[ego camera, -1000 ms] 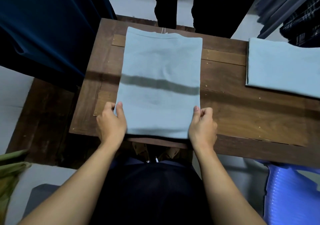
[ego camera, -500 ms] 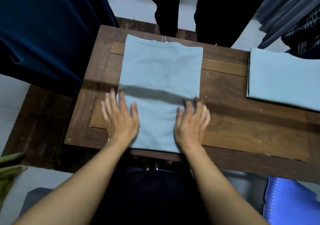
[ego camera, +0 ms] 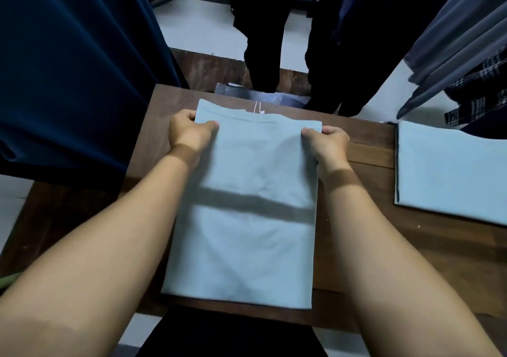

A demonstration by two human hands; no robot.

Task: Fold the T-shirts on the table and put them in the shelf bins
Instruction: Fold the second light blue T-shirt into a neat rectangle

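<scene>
Where the T-shirt's point(ego camera: 247, 233) far corners lie, left hand point(ego camera: 189, 134) and right hand point(ego camera: 327, 143) grip.

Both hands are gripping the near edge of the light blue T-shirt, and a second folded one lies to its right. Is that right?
Not quite. In the head view the left hand and right hand grip the far corners of the light blue T-shirt, not its near edge. The second folded T-shirt does lie to its right.
</scene>
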